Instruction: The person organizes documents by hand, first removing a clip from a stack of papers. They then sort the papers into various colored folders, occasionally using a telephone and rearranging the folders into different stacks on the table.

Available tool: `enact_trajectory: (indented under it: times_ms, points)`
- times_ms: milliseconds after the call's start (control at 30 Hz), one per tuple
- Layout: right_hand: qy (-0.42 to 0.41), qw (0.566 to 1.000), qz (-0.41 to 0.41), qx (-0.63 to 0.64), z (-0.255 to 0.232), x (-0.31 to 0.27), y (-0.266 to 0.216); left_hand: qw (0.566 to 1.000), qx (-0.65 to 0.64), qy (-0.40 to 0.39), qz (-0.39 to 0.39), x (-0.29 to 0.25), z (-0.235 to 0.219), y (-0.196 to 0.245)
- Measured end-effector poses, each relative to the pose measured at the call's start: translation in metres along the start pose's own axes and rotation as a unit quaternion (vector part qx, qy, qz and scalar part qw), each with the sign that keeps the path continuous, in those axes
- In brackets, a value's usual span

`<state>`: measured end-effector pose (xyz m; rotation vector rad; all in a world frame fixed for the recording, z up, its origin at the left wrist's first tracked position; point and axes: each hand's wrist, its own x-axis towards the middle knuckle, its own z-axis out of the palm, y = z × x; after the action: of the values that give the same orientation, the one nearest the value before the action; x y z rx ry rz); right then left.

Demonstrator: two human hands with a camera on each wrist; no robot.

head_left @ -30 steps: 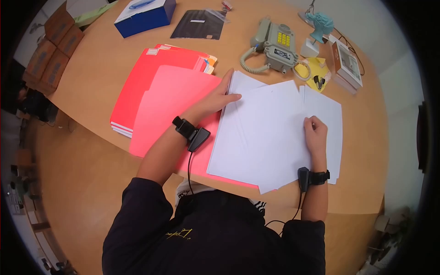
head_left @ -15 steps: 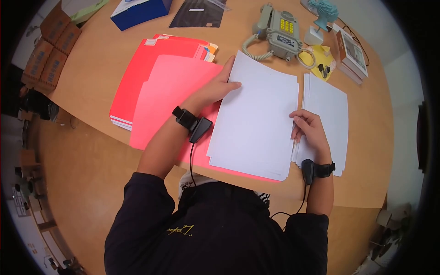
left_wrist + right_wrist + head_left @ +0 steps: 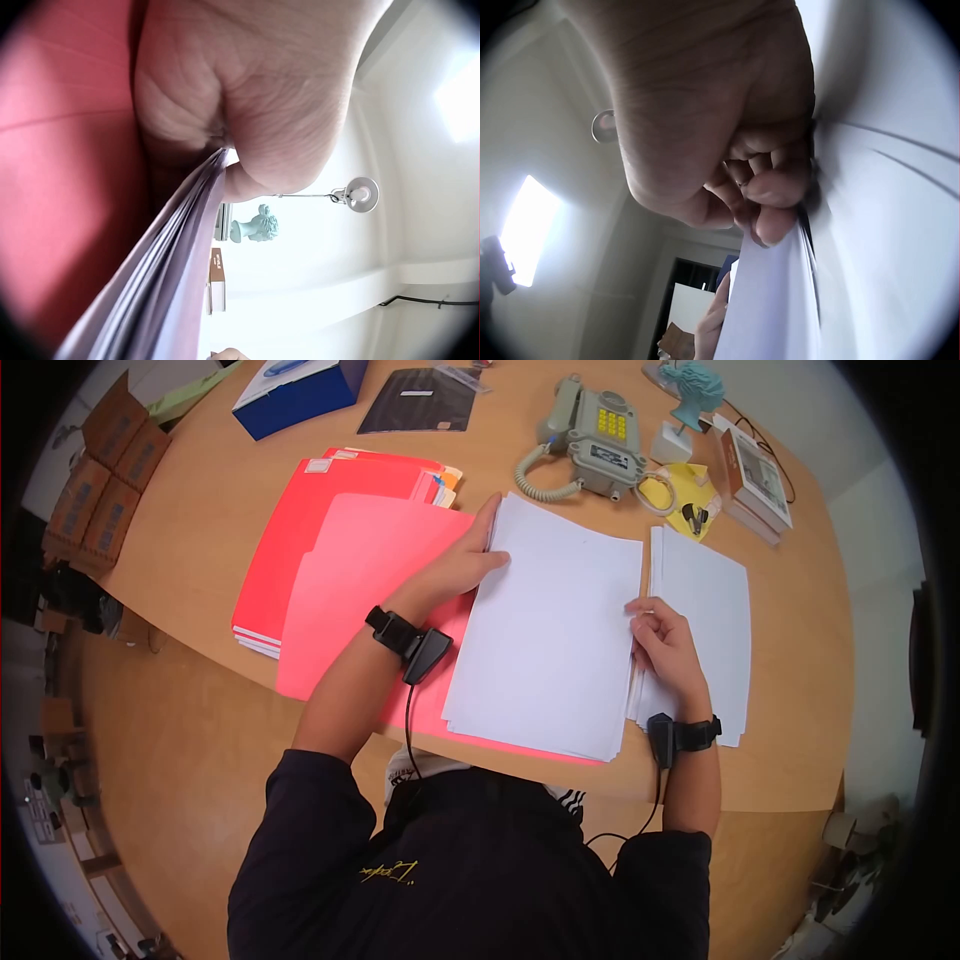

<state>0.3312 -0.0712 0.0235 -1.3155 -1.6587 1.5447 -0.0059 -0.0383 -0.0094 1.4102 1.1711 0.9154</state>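
My left hand [image 3: 462,565] grips a stack of white paper [image 3: 550,630] at its upper left edge, the thumb lying over the top sheet and the other fingers behind. In the left wrist view, many sheet edges [image 3: 165,262] fan out below that hand. At the stack's right edge, my right hand [image 3: 668,640] pinches the paper with bent fingers; the right wrist view has its fingertips [image 3: 774,223] right at the sheets' edge. Beneath the gripped stack lies a pink folder [image 3: 365,560]. A second pile of white paper [image 3: 705,620] lies just right of it, partly behind the right hand.
Red folders [image 3: 285,570] are piled at the left. Farther back are a blue box [image 3: 300,400], a black folder [image 3: 415,405], a corded telephone [image 3: 600,445], a teal bust [image 3: 690,395], a yellow envelope [image 3: 675,490] with a black clip-like item [image 3: 693,517], and books [image 3: 755,480].
The right hand has come from over the sheets, fingers curled, to the stack's right edge. The skewed sheets now line up as one stack, apart from the right pile. The left hand keeps its grip.
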Motion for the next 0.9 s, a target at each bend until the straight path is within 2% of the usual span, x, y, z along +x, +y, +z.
enact_trajectory:
  times_ms: [67, 100, 167, 200, 233, 267, 300, 367, 500, 600, 900]
  points:
    - [0.125, 0.982, -0.121, -0.078, -0.001, 0.005, 0.009, 1.0, -0.018, -0.007, -0.006, 0.001, -0.001, 0.0]
    - [0.125, 0.981, -0.123, -0.077, -0.002, 0.006, 0.009, 1.0, -0.017, -0.006, -0.005, 0.001, -0.001, -0.002]
    - [0.295, 0.921, -0.088, -0.238, -0.003, 0.005, -0.001, 1.0, -0.019, -0.007, 0.003, 0.001, -0.001, -0.002]
    - [0.296, 0.92, -0.09, -0.239, -0.005, 0.006, 0.001, 1.0, -0.018, -0.007, 0.005, 0.002, -0.001, -0.002]
    - [0.336, 0.864, -0.16, -0.338, -0.01, 0.008, 0.009, 1.0, -0.024, -0.015, 0.002, 0.001, -0.001, -0.001]
    - [0.37, 0.791, -0.228, -0.431, -0.012, 0.011, 0.015, 0.999, -0.029, -0.022, 0.0, 0.001, -0.001, 0.0]
    - [0.372, 0.789, -0.229, -0.432, -0.013, 0.011, 0.019, 0.999, -0.029, -0.023, 0.003, 0.0, -0.001, 0.001]
    - [0.316, 0.838, -0.151, -0.419, -0.015, 0.011, 0.025, 0.999, -0.029, -0.016, 0.009, -0.001, 0.0, 0.003]
    - [0.297, 0.839, -0.156, -0.428, -0.016, 0.016, 0.036, 0.996, -0.081, -0.029, -0.017, -0.002, 0.0, 0.005]
    - [0.313, 0.816, -0.178, -0.451, -0.017, 0.018, 0.04, 0.997, -0.071, -0.027, -0.003, 0.0, -0.001, 0.0]
    - [0.303, 0.827, -0.157, -0.447, -0.021, 0.015, 0.036, 0.999, -0.051, 0.0, -0.011, -0.005, 0.004, 0.01]
